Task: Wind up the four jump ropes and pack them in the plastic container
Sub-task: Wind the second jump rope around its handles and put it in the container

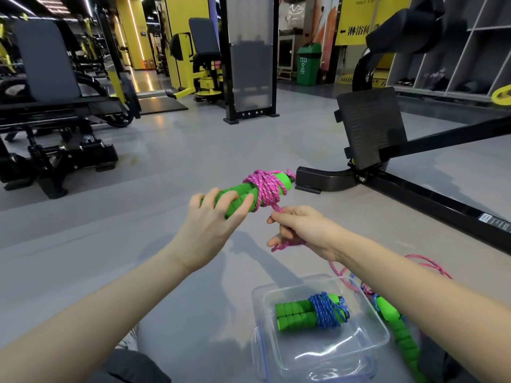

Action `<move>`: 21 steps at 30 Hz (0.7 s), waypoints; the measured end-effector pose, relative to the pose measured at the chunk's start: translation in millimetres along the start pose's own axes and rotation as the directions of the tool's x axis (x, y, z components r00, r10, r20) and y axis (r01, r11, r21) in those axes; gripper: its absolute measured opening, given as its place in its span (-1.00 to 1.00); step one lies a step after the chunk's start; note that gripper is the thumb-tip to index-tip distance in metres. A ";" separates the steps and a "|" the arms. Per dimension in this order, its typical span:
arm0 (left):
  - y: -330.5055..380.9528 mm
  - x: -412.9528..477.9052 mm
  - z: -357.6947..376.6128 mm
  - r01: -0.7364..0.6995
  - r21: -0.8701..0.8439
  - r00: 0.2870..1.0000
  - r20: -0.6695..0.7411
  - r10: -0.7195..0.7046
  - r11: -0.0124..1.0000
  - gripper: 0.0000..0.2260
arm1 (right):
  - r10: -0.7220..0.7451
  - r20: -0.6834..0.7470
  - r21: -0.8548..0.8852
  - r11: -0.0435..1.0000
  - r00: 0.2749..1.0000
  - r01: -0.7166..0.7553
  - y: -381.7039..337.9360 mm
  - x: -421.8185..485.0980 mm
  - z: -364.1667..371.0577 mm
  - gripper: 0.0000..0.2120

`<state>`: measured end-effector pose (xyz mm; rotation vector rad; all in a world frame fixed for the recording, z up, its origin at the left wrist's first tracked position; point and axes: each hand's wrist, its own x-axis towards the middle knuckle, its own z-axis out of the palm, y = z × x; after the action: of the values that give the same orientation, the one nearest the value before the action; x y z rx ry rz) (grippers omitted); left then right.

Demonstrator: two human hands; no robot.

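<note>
Gripping the paired green foam handles (235,190) at frame centre in the curled left hand (218,217), pinching the limp pink cord (265,186) tail in the right hand (301,228) just beside, probably handling something light, squashy and quick to unravel, plastic container (373,341) sitting lower right.

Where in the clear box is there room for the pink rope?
The clear plastic container is bare along its near half, in front of the blue-corded rope wound on green handles. Beside its right rim it is crowded: a loose green handle and pink cord lie there.
</note>
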<state>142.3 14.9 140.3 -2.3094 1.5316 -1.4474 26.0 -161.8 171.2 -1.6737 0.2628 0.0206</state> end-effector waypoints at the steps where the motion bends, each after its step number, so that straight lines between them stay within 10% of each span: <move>1: -2.9 0.3 0.0 0.012 0.021 1.000 0.009 -0.013 1.000 -0.37 | -0.021 0.013 -0.053 0.998 1.000 0.022 -2.1 -2.0 0.7 -0.82; 6: -15.2 -3.6 -2.4 -0.048 0.114 0.996 0.087 0.038 0.992 -0.45 | -0.103 -0.029 -0.442 0.894 0.994 0.080 -19.1 -13.8 1.0 -0.83; 13: -7.4 -0.9 -1.7 0.045 0.114 0.972 0.226 -0.070 0.992 -0.24 | -0.430 -0.054 -0.922 0.369 0.901 0.120 -34.1 -23.8 5.1 -0.78; 21: -6.2 -3.3 1.3 0.107 0.104 0.946 0.294 -0.134 0.989 -0.15 | -0.439 -0.209 -0.425 0.845 0.874 0.323 -32.3 -17.3 -0.4 -0.82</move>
<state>147.4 19.9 140.2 -2.4685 1.2417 -1.0899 15.1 -156.3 205.7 -2.0930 0.1463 -0.5243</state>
